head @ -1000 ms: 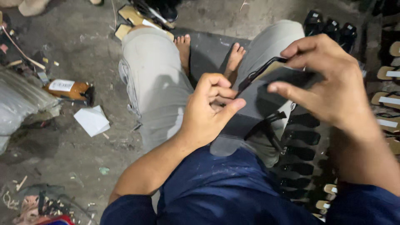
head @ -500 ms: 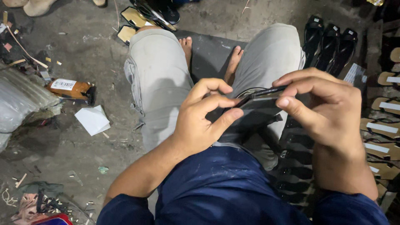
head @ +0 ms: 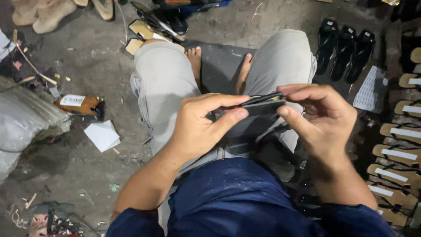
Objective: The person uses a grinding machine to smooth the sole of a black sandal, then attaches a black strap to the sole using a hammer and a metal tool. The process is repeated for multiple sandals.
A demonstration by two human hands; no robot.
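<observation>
Work sits somewhere in the middle, as I judge it: my left hand (head: 199, 125) and my right hand (head: 322, 118) both pinch the flat black sandal sole with its thin black strap (head: 263, 104), held edge-on above my lap between my grey-trousered knees (head: 166, 83), so the camera sees little more than its rim. My left thumb and forefinger are closed on the near end, the thumb pressed under the edge; my right fingers are curled shut over the far end, the thumb reaching in from below. Whether the strap is fully seated I cannot tell, since the top face is turned away from view. What looks finished lies well apart to my right: a row of tan sandals with black straps (head: 397, 153) stacked along the floor, and three black sandals (head: 346, 48) standing side by side beyond my right knee. What looks left is this piece in my hands and the loose black pieces (head: 307, 202) heaped by my right hip. Against the frame a second ago, the sole has turned from showing its broad face to showing its edge, my right hand has dropped from above it to grip its end, and both hands have drawn closer together. A brown bottle with a white label (head: 79, 105) and a white paper scrap (head: 102, 135) lie on the dirty concrete floor (head: 87, 57) where they were.
</observation>
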